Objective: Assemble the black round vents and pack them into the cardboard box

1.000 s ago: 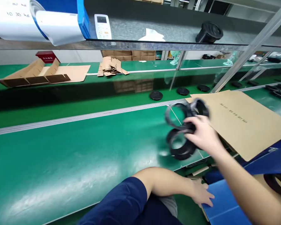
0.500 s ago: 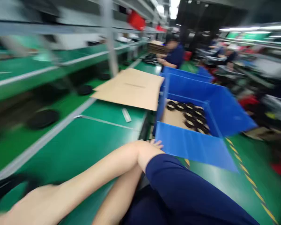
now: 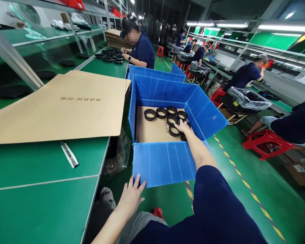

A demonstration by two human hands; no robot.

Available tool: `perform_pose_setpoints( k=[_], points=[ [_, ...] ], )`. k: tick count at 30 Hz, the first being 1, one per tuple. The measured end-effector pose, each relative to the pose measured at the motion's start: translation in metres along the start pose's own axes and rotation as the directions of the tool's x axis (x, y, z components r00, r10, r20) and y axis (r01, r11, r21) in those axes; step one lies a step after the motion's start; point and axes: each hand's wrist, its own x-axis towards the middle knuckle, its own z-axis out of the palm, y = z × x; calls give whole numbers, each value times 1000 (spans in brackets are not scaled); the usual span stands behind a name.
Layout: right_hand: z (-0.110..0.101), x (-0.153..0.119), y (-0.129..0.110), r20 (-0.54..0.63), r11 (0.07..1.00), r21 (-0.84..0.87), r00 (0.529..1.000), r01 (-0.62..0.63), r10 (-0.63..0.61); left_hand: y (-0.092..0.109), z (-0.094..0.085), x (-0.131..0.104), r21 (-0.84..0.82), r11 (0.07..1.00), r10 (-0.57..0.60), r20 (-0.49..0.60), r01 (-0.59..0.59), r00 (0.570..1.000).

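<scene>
Inside an open blue box (image 3: 165, 162), several black rings (image 3: 149, 115) lie on a cardboard sheet (image 3: 147, 132). My right hand (image 3: 183, 127) reaches over the near flap into the box, its fingers on a black ring (image 3: 173, 120) in the right half of the group; thumb and fingers close on its rim. My left hand (image 3: 132, 195) is at the lower left corner of the box's near flap, fingers spread, with nothing held.
A green workbench (image 3: 40, 210) on the left bears a large cardboard sheet (image 3: 91, 105) and a utility knife (image 3: 69, 155). Beyond the box, a person (image 3: 143, 49) works beside black rings on the bench. Red stools (image 3: 268, 142) stand at right.
The view has turned right toward the blue box. My right hand has moved from above the bench at the lower left into the box. My left hand now shows fully at the flap.
</scene>
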Motion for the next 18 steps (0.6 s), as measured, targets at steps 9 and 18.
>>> perform_pose_setpoints(
  k=[9, 18],
  points=[
    [65, 98, 51, 145, 990, -94, 983, -100, 113, -5, 3, 13, -55, 995, -80, 114, 86, 990],
    [54, 78, 39, 21, 969, -232, 997, 81, -79, -15, 28, 20, -131, 990, -56, 24, 59, 998]
  ],
)
